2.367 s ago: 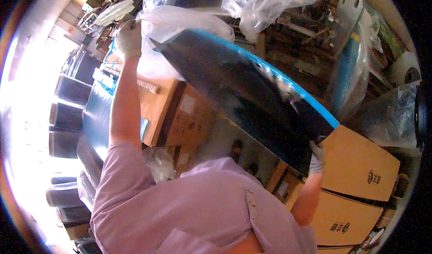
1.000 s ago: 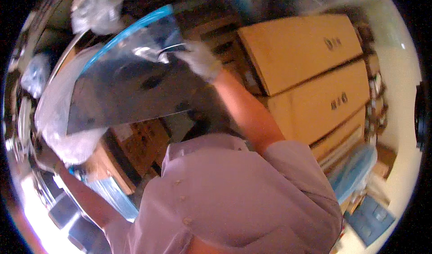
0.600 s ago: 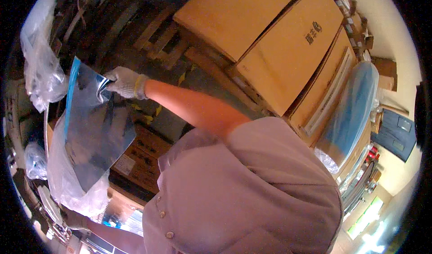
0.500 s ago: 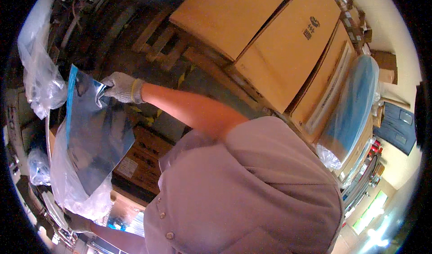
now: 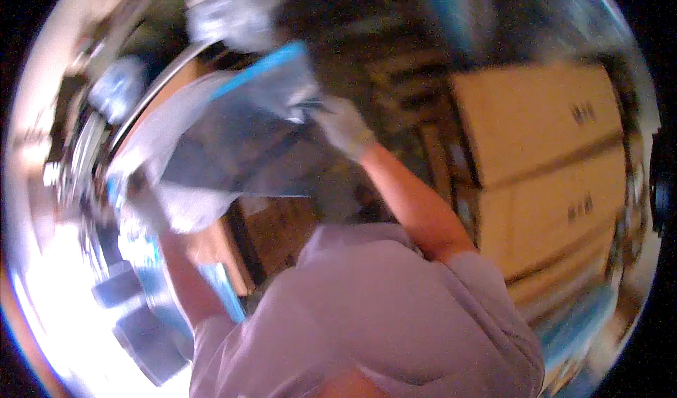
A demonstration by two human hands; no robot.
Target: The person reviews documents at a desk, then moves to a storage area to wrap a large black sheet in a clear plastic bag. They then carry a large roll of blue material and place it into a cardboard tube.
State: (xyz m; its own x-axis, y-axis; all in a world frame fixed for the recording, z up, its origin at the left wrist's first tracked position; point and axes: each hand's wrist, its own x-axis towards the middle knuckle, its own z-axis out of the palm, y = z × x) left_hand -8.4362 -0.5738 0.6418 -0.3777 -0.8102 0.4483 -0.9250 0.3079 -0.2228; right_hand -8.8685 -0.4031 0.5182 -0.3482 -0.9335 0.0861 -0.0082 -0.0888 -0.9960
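A clear plastic sheet with a blue strip along one edge (image 5: 247, 141) hangs in front of me, left of centre. My right hand (image 5: 344, 126), in a light knit glove, is closed on its gathered near corner. Behind and below the sheet spreads a whitish, cloudy plastic bag (image 5: 190, 211). My left hand (image 5: 147, 202), also gloved, is beside that bag's left side. Motion blur smears its fingers, so whether it grips the plastic cannot be told.
Large cardboard boxes (image 5: 543, 123) stand stacked at the right, with a blue plastic-wrapped bundle (image 5: 582, 324) nearer me. A brown carton (image 5: 278, 229) sits below the sheet. Bunched clear plastic (image 5: 236, 10) hangs at the far left. Dark grey bins (image 5: 151, 345) stand at lower left.
My view has swung left, so the boxes now lie farther right. The sheet stays in my right hand and appears nearer the middle. My left arm has come fully into view.
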